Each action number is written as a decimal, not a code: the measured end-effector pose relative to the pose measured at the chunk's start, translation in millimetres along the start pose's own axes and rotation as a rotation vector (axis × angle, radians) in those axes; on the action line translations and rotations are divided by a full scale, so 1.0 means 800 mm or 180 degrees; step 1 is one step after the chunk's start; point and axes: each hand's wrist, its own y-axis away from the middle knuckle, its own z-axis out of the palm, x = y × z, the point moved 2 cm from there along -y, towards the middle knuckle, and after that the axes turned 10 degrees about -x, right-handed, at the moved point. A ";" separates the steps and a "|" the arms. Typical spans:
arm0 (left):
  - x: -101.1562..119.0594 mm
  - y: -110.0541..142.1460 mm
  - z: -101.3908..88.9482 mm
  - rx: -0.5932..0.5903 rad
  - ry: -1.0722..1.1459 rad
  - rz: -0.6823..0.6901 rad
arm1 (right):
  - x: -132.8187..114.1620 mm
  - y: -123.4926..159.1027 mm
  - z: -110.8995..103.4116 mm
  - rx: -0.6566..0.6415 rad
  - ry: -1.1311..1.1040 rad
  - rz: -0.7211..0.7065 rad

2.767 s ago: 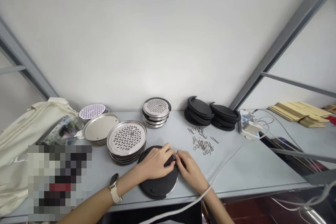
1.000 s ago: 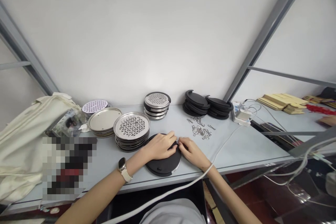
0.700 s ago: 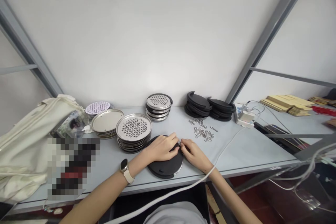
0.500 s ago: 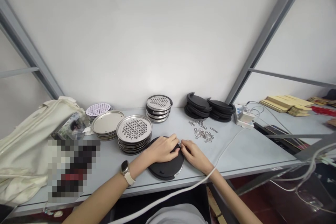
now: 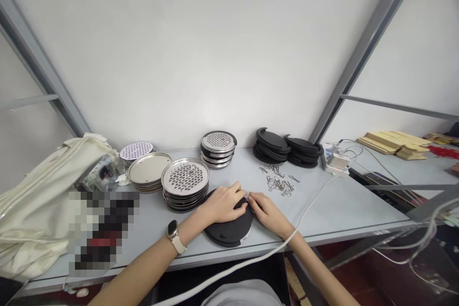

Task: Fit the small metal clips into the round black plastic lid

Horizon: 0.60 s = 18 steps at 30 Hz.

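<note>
A round black disc [image 5: 229, 232] with a bright metal edge showing at its right lies flat near the table's front edge. My left hand [image 5: 223, 204], wearing a watch at the wrist, rests across its top with curled fingers gripping it near the far right rim. At that rim my right hand [image 5: 268, 214] is closed in a pinch, its fingertips close to the left ones. A small metallic glint shows between them, but what the right fingers hold is hidden. Just left of the disc stands a stack of round metal graters [image 5: 185, 177]. Loose metal clips [image 5: 279, 185] lie beyond my right hand.
Plain metal discs [image 5: 148, 169] and a lilac grater plate [image 5: 136, 151] sit at left beside cream cloth [image 5: 46, 210]. Against the wall are black-rimmed graters [image 5: 218, 143] and black holders [image 5: 272, 146]. A white cable [image 5: 308, 203] crosses over my right forearm from a power strip [image 5: 337, 165].
The view has shifted very slightly. Both hands stay at the disc's far right rim, and the disc remains in place on the table.
</note>
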 end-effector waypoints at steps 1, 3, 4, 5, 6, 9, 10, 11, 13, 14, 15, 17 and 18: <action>0.000 0.000 0.000 0.0001 0.0003 -0.0001 | 0.000 0.000 0.000 0.0001 -0.0003 -0.0003; 0.000 0.000 0.000 -0.0004 0.0025 -0.0012 | -0.002 0.000 -0.001 0.0009 -0.0001 -0.0005; -0.001 0.000 0.000 -0.0008 0.0041 -0.0016 | -0.002 0.001 -0.001 0.0012 0.0002 -0.0003; -0.001 0.000 0.000 -0.0014 0.0059 -0.0018 | -0.003 0.001 -0.002 0.0016 0.0007 0.0001; -0.001 0.000 0.000 -0.0019 0.0074 -0.0018 | -0.003 0.001 -0.002 0.0017 0.0010 0.0002; -0.001 0.000 0.000 -0.0052 0.0114 -0.0018 | -0.004 0.001 -0.002 0.0021 -0.0004 -0.0019; -0.001 0.000 -0.001 -0.0062 0.0130 -0.0030 | -0.004 0.001 -0.003 0.0023 -0.0005 -0.0028; -0.001 0.000 -0.001 -0.0065 0.0147 -0.0046 | -0.004 0.001 -0.002 0.0024 -0.0001 -0.0032; -0.001 0.000 -0.001 -0.0056 0.0189 -0.0066 | -0.003 0.001 -0.002 0.0018 0.0015 -0.0021; -0.001 0.000 -0.002 -0.0041 0.0207 -0.0066 | -0.002 0.001 -0.002 0.0009 0.0023 -0.0013; -0.001 0.000 -0.002 -0.0025 0.0220 -0.0057 | -0.002 0.000 -0.002 -0.0001 0.0027 -0.0006; -0.001 0.000 -0.001 0.0002 0.0237 -0.0032 | -0.002 0.000 -0.002 -0.0020 0.0031 0.0001; -0.001 0.000 -0.001 0.0017 0.0248 -0.0021 | -0.002 0.000 -0.002 -0.0026 0.0032 0.0003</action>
